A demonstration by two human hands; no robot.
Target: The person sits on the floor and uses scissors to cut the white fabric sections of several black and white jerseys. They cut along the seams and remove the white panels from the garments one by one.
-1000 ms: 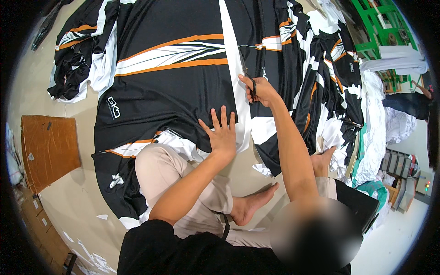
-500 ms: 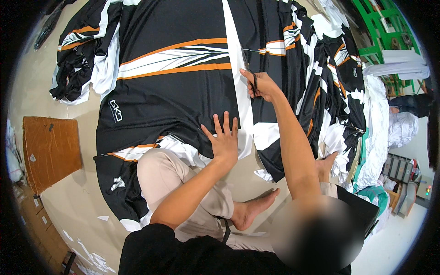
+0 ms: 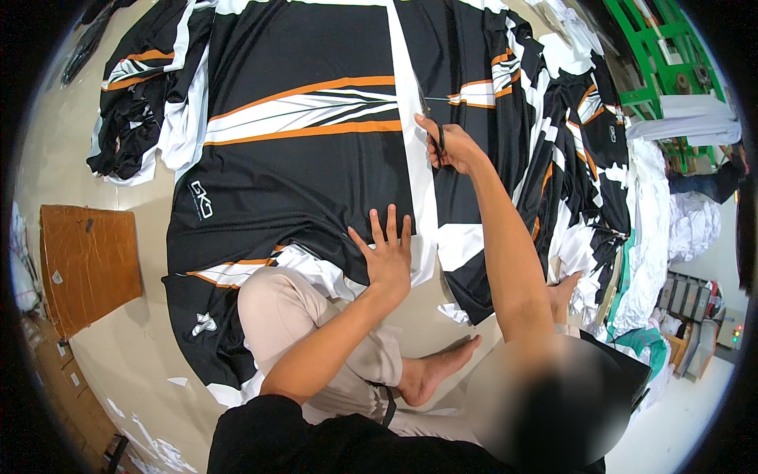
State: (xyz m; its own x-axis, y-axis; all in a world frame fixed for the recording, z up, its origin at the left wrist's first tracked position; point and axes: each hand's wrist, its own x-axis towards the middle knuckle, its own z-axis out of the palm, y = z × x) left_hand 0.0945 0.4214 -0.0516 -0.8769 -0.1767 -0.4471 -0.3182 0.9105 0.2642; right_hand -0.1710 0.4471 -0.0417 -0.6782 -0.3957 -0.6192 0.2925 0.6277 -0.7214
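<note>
Black printed fabric [image 3: 300,170] with white and orange stripes lies spread over the floor in front of me. My left hand [image 3: 388,257] rests flat on it with the fingers spread, just left of a long white strip [image 3: 419,189] that runs away from me. In my right hand [image 3: 454,150] is a pair of scissors with black handles [image 3: 440,142]. The fingers are wrapped round the handles, and the thin blades point away along the strip's right edge. Right of the strip lies another black striped part [image 3: 458,186] of the fabric.
Crumpled black and white cloth [image 3: 580,166] is heaped to the right, and a dark bundle [image 3: 130,126] at the far left. A brown cardboard box [image 3: 91,265] stands at left. White scraps [image 3: 154,442] litter the floor. A green metal frame [image 3: 671,71] stands far right.
The whole scene sits slightly lower in the picture. My left hand stays flat on the fabric and my right hand keeps the scissors at nearly the same place by the strip.
</note>
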